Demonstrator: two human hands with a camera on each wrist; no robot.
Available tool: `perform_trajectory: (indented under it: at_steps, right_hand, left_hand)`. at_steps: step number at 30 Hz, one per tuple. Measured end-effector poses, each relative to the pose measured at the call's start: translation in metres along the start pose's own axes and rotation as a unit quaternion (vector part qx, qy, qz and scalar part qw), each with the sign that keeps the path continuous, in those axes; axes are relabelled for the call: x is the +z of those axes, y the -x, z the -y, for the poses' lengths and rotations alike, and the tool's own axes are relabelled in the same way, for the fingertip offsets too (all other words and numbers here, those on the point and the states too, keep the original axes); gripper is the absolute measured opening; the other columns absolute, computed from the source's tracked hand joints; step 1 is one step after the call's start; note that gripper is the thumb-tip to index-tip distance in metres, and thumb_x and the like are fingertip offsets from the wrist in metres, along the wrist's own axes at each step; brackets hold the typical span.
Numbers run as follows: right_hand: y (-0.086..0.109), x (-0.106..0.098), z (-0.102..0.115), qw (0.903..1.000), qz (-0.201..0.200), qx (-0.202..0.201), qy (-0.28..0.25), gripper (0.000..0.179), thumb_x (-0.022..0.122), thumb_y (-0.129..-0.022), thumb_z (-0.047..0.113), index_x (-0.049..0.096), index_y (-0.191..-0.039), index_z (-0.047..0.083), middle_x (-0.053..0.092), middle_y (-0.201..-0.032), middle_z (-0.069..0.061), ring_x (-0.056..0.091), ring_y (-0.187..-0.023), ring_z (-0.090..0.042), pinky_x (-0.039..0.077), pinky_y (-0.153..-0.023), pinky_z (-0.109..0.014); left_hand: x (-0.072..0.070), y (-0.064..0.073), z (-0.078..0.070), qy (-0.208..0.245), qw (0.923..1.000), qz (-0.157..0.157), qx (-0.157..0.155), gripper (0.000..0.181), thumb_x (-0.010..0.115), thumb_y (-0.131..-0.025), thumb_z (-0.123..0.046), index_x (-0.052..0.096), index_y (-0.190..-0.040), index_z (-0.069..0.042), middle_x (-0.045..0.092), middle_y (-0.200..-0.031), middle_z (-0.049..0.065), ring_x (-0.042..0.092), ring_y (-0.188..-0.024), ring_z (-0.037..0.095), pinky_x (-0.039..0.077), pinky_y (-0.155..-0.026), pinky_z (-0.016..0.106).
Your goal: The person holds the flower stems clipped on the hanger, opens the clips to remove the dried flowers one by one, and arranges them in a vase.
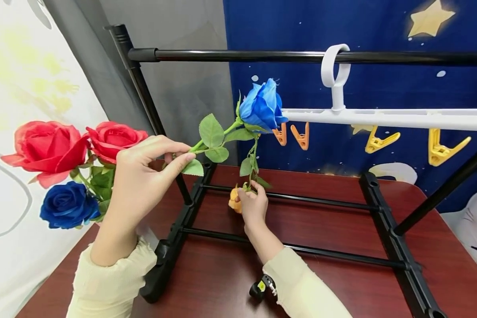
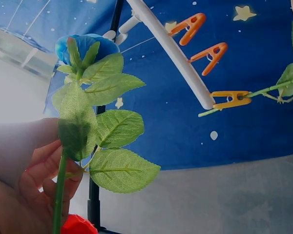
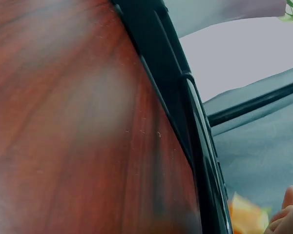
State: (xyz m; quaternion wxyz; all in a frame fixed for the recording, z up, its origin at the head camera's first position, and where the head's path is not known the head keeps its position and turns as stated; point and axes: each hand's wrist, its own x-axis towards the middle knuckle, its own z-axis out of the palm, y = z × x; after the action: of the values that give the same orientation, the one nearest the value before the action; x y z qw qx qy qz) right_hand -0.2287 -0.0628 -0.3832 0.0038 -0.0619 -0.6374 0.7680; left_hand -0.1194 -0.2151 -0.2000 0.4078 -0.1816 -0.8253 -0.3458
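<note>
My left hand (image 1: 149, 165) pinches the green stem of a light blue rose (image 1: 262, 106), raised with its bloom up to the right. In the left wrist view that rose's leaves (image 2: 119, 170) spread beside the fingers. Lower down, my right hand (image 1: 256, 207) holds the stem of a yellow-orange rose (image 1: 234, 201) just by its bloom. This rose hangs head down, its stem end gripped by an orange clothespin (image 2: 232, 99) at the end of a white hanger bar (image 1: 381, 118). In the right wrist view, the yellow-orange bloom (image 3: 248, 217) shows beside my fingertips.
A black rack frame (image 1: 238, 56) stands on the reddish-brown table (image 1: 314, 229), with the hanger hooked over its top rail. Yellow clothespins (image 1: 381, 140) hang farther right. Red roses (image 1: 51, 148) and a dark blue rose (image 1: 69, 205) stand left of my left hand.
</note>
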Motion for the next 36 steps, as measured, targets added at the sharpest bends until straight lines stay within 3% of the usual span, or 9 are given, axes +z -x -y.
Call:
perform_trajectory:
  at_steps: [7, 13, 19, 24, 28, 31, 33, 36]
  right_hand:
    - [-0.005, 0.008, 0.004, 0.9981, 0.04, 0.041, -0.022, 0.015, 0.067, -0.093, 0.007, 0.069, -0.105, -0.003, 0.067, -0.079, 0.001, 0.058, -0.065, -0.007, 0.049, -0.064, -0.021]
    - [0.002, 0.006, 0.0, 0.9976, 0.062, 0.02, 0.024, 0.015, 0.069, -0.093, 0.011, 0.072, -0.104, 0.001, 0.069, -0.097, -0.007, 0.063, -0.082, -0.012, 0.054, -0.071, -0.023]
    - [0.004, 0.001, -0.008, 0.9958, 0.084, 0.009, 0.035, 0.016, 0.07, -0.092, 0.01, 0.071, -0.103, -0.001, 0.072, -0.103, -0.013, 0.065, -0.082, -0.011, 0.054, -0.072, -0.024]
    - [0.005, -0.001, -0.01, 0.9934, 0.106, 0.016, 0.041, 0.017, 0.069, -0.093, 0.011, 0.071, -0.105, -0.002, 0.074, -0.102, -0.013, 0.065, -0.082, -0.009, 0.053, -0.073, -0.023]
    - [0.004, -0.001, -0.01, 0.9939, 0.105, 0.016, 0.03, 0.018, 0.068, -0.094, 0.01, 0.07, -0.106, -0.002, 0.074, -0.104, -0.014, 0.065, -0.082, -0.009, 0.053, -0.073, -0.023]
    - [0.005, -0.001, -0.009, 0.994, 0.105, 0.018, 0.025, 0.018, 0.068, -0.094, 0.01, 0.07, -0.106, -0.003, 0.074, -0.103, -0.014, 0.064, -0.08, -0.009, 0.052, -0.072, -0.022]
    - [0.005, -0.003, -0.008, 0.9935, 0.109, 0.02, 0.026, 0.018, 0.068, -0.094, 0.01, 0.07, -0.106, -0.002, 0.074, -0.101, -0.013, 0.063, -0.078, -0.009, 0.051, -0.071, -0.022]
    - [0.006, -0.005, -0.009, 0.9929, 0.114, 0.021, 0.028, 0.017, 0.068, -0.094, 0.01, 0.07, -0.105, -0.002, 0.074, -0.099, -0.011, 0.063, -0.077, -0.008, 0.051, -0.07, -0.022]
  left_hand:
    - [-0.004, -0.002, 0.002, -0.01, 0.9999, -0.005, -0.007, 0.012, 0.081, -0.081, -0.006, 0.08, -0.092, -0.011, 0.067, -0.076, -0.001, 0.045, -0.064, 0.005, 0.036, -0.053, 0.017]
    - [-0.008, -0.006, -0.001, 0.002, 0.9995, -0.033, -0.002, 0.012, 0.081, -0.08, -0.002, 0.08, -0.091, -0.008, 0.062, -0.075, -0.009, 0.047, -0.066, 0.003, 0.034, -0.052, 0.016]
    - [-0.013, -0.006, 0.002, 0.026, 0.9967, -0.077, -0.004, 0.012, 0.08, -0.079, 0.001, 0.079, -0.089, -0.003, 0.064, -0.078, -0.021, 0.047, -0.064, 0.002, 0.036, -0.053, 0.014]
    - [-0.016, -0.002, 0.007, 0.072, 0.9912, -0.11, -0.012, 0.011, 0.079, -0.078, 0.007, 0.076, -0.089, 0.008, 0.068, -0.078, -0.016, 0.051, -0.06, 0.002, 0.041, -0.054, 0.014]
    - [-0.022, -0.008, 0.009, 0.129, 0.9803, -0.15, -0.003, 0.015, 0.079, -0.078, 0.005, 0.073, -0.088, 0.015, 0.071, -0.076, -0.005, 0.057, -0.055, 0.005, 0.047, -0.055, 0.014]
    - [-0.025, -0.01, 0.009, 0.16, 0.9737, -0.163, -0.001, 0.019, 0.08, -0.078, 0.004, 0.072, -0.088, 0.017, 0.071, -0.075, 0.001, 0.06, -0.052, 0.007, 0.05, -0.055, 0.015]
    - [-0.025, -0.008, 0.009, 0.157, 0.9746, -0.16, -0.008, 0.019, 0.08, -0.078, 0.004, 0.072, -0.09, 0.017, 0.072, -0.077, 0.002, 0.062, -0.054, 0.008, 0.052, -0.057, 0.015]
    - [-0.025, 0.001, 0.011, 0.114, 0.9817, -0.15, -0.028, 0.017, 0.079, -0.08, 0.003, 0.073, -0.093, 0.014, 0.073, -0.082, -0.002, 0.064, -0.059, 0.006, 0.053, -0.061, 0.015]
